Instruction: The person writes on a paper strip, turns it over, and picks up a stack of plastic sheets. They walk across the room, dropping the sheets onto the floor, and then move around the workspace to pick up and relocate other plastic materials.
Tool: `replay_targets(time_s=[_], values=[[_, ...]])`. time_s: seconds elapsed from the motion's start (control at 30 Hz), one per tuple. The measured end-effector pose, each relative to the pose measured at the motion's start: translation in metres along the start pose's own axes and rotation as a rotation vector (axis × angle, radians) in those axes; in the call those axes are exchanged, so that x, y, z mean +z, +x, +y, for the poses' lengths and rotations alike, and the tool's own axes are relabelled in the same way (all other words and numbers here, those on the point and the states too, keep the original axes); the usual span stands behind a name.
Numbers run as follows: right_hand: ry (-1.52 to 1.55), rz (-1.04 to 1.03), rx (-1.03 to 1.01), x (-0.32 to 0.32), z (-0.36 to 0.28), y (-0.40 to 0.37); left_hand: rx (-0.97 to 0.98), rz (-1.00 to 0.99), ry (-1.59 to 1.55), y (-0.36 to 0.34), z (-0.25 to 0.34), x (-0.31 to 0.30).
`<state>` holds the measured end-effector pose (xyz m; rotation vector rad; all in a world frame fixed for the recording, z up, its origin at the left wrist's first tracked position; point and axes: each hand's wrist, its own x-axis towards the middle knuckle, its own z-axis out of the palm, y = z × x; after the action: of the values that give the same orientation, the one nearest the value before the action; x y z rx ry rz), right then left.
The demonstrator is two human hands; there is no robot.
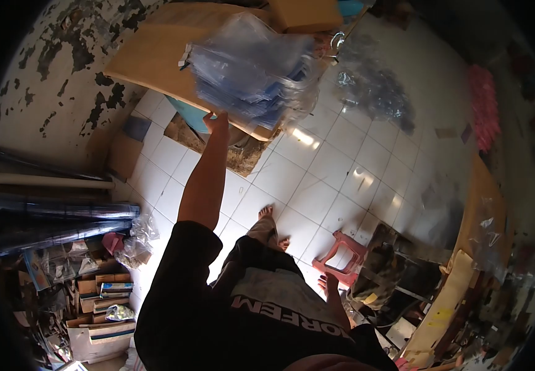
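My left hand [216, 121] reaches forward to the near edge of a large brown cardboard sheet [150, 55], its fingers closed at that edge. Right beside it on the cardboard lies a stack of clear plastic bags [249, 71] with a bluish tint, overhanging the near edge. Under the cardboard shows part of a light-blue round container [187, 113]. Low at my right side, my right hand [327, 285] hangs with its fingers apart and nothing in it. A red plastic stool [343, 256] stands on the floor close to that hand.
More clear plastic [375, 86] lies beyond the stack, near a cardboard box [304, 15]. Dark wrapped rolls [69, 210] and small cardboard boxes [103, 297] line the left wall. A dark patterned cloth [375, 260] and a long cardboard piece [446, 303] are at the right.
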<state>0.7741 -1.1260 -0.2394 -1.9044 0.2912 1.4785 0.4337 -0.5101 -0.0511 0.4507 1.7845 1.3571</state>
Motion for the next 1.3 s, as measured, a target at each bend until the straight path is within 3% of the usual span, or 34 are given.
replay_targets(time_s=[0.2, 0.3, 0.43, 0.67, 0.83, 0.97, 1.1, 1.3], values=[[0.026, 0.003, -0.124, 0.018, -0.055, 0.000, -0.005, -0.083, -0.064, 0.021, -0.012, -0.001], [0.064, 0.005, -0.141, 0.020, -0.057, -0.005, -0.079, -0.132, -0.108, -0.011, 0.008, -0.005], [0.151, -0.027, -0.148, 0.004, -0.018, -0.001, -0.069, -0.155, -0.051, 0.003, 0.001, -0.001], [0.230, 0.007, 0.041, -0.029, 0.065, 0.003, 0.049, -0.063, 0.022, 0.065, -0.037, 0.012], [0.326, 0.014, 0.028, -0.033, 0.077, 0.008, 0.064, -0.017, 0.070, 0.035, -0.020, 0.010], [0.300, 0.048, 0.071, -0.021, 0.050, 0.002, -0.030, -0.142, 0.083, 0.024, -0.006, 0.003], [0.363, 0.057, -0.054, -0.011, 0.031, 0.003, -0.029, -0.064, 0.047, -0.009, 0.009, 0.005], [0.356, 0.016, -0.061, -0.005, 0.028, 0.005, -0.055, -0.089, 0.074, -0.016, 0.014, 0.002]])
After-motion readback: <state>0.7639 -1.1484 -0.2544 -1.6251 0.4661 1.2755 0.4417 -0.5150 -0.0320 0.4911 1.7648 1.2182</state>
